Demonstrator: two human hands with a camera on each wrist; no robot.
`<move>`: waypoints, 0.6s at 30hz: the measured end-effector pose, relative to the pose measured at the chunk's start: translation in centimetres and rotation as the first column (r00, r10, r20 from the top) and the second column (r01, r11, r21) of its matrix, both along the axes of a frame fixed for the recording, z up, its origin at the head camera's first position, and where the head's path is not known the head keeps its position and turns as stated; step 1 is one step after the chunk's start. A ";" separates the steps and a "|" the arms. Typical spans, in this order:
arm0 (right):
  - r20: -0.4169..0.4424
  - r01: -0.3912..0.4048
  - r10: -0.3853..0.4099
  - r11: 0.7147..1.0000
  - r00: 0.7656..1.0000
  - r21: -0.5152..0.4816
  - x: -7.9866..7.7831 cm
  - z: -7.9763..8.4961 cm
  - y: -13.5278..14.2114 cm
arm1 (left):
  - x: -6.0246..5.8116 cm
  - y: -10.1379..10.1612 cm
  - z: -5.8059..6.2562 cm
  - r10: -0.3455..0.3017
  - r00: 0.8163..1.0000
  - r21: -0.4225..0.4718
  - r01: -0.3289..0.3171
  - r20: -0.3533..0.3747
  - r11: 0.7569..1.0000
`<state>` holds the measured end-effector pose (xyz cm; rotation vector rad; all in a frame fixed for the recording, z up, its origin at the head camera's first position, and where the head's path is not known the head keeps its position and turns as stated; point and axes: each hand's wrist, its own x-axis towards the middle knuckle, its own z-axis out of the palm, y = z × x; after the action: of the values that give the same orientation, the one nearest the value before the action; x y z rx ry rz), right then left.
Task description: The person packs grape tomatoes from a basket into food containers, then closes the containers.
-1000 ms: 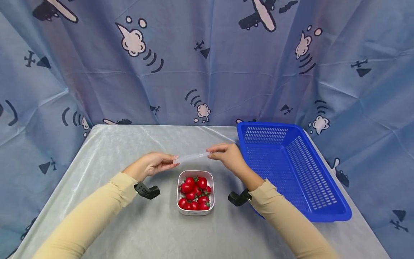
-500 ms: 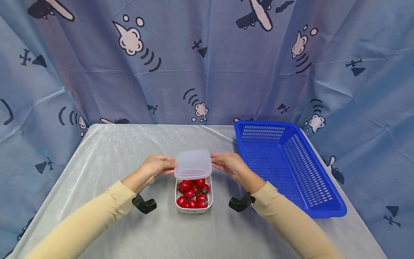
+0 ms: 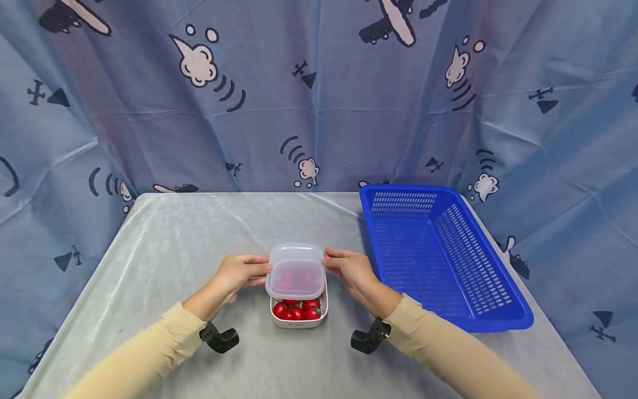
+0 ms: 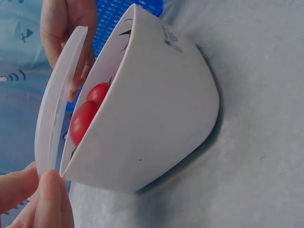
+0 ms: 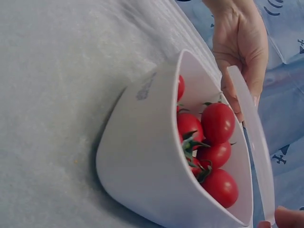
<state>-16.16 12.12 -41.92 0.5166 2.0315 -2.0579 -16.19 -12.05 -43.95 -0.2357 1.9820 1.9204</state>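
Observation:
Between both hands is a translucent plastic lid (image 3: 295,280), held over the back part of a white container (image 3: 299,325). My left hand (image 3: 238,278) pinches the lid's left edge, thumb and fingers on either face. On the opposite edge, my right hand (image 3: 353,276) grips it the same way. Red cherry tomatoes (image 5: 218,123) with green stems fill the container; the front ones show uncovered, the rest blur through the lid. In the left wrist view the lid (image 4: 53,107) tilts above the rim, with a gap between them at the front.
A large blue plastic basket (image 3: 421,249) stands on the right of the table, behind the right forearm. A pale grey cloth (image 3: 174,238) covers the table. The blue patterned curtain (image 3: 269,83) hangs along the back and sides.
The lid has come down and toward the front, from behind the container to over its back part, with its top face turned into view. Both hands have moved with it.

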 end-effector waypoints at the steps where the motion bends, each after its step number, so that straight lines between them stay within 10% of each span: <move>1: 0.002 -0.005 0.005 1.000 1.000 -0.008 0.1 -0.1 0.0 | 0.2 0.0 0.0 0.001 1.000 0.006 -0.001 -0.004 1.000; 18: 0.084 -0.068 0.064 0.997 0.994 0.044 1.3 -0.7 0.8 | 2.6 0.6 -0.7 0.029 0.999 -0.013 -0.030 -0.018 0.999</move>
<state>-14.89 12.91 -42.60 0.5268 2.0258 -1.9227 -13.59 -11.42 -44.66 -0.2532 2.0140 1.9352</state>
